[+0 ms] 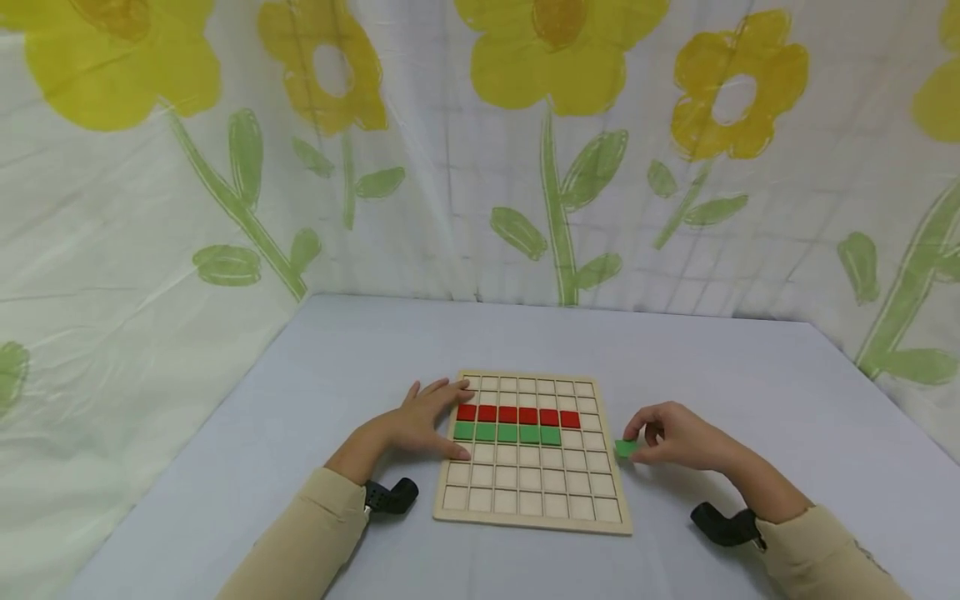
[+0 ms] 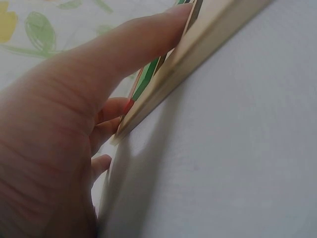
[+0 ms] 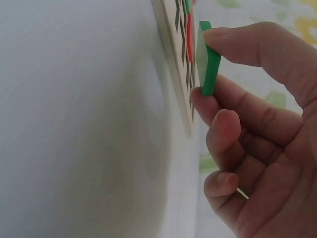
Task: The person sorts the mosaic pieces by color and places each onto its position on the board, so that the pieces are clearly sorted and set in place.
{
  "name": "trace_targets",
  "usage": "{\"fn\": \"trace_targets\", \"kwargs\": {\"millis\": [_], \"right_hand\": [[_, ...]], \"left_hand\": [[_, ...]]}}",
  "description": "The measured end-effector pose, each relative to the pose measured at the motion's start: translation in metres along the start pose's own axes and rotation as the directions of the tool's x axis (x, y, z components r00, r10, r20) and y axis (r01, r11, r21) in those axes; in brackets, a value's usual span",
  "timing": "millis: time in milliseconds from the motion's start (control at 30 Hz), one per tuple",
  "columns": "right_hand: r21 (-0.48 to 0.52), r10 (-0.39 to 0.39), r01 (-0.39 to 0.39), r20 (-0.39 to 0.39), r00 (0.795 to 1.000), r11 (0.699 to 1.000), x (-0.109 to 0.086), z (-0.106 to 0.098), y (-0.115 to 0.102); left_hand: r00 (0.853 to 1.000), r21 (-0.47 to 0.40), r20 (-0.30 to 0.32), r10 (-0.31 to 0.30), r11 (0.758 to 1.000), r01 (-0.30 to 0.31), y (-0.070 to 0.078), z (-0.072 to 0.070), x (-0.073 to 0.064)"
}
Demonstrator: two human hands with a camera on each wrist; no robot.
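Observation:
A wooden grid board (image 1: 529, 527) lies on the table, with a row of several red tiles (image 1: 507, 415) and, just nearer to me, a row of several green tiles (image 1: 507, 433). My left hand (image 1: 416, 422) rests on the board's left edge, thumb and fingers spread apart. In the left wrist view the thumb (image 2: 133, 42) reaches over the raised rim. Off the board's right side, my right hand (image 1: 678, 436) pinches a single green tile (image 3: 210, 64) by its edges between thumb and index finger. Its other fingers are bent and hold nothing.
The board stands on a pale table (image 1: 360, 333). Behind it hangs a white curtain (image 1: 420, 242) printed with yellow flowers. A black wrist camera (image 1: 393, 497) is strapped to the left wrist, and another black camera (image 1: 722, 525) to the right.

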State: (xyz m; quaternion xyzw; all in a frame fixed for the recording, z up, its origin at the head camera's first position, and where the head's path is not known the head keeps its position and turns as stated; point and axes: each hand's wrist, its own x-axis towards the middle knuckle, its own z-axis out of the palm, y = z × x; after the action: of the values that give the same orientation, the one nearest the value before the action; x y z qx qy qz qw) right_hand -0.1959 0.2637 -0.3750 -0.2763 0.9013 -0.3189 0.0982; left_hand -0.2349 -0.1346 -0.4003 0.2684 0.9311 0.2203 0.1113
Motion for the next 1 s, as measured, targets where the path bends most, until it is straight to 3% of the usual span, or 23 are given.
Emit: {"fn": "trace_targets", "kwargs": {"millis": [367, 667, 1000], "right_hand": [[-0.04, 0.013, -0.012, 0.048, 0.999, 0.999, 0.032, 0.007, -0.016], [-0.069, 0.036, -0.031, 0.076, 0.996, 0.997, 0.044, 0.014, -0.028], [-0.08, 0.031, -0.027, 0.053, 0.998, 0.996, 0.052, 0.02, -0.034]], "left_hand": [[1.0, 0.004, 0.0, 0.005, 1.0, -0.005, 0.0, 0.0, 0.001], [1.0, -0.002, 0.006, 0.01, 1.0, -0.01, 0.005, 0.0, 0.004], [1.0, -0.005, 0.009, 0.01, 1.0, -0.01, 0.005, 0.0, 0.004]]}}
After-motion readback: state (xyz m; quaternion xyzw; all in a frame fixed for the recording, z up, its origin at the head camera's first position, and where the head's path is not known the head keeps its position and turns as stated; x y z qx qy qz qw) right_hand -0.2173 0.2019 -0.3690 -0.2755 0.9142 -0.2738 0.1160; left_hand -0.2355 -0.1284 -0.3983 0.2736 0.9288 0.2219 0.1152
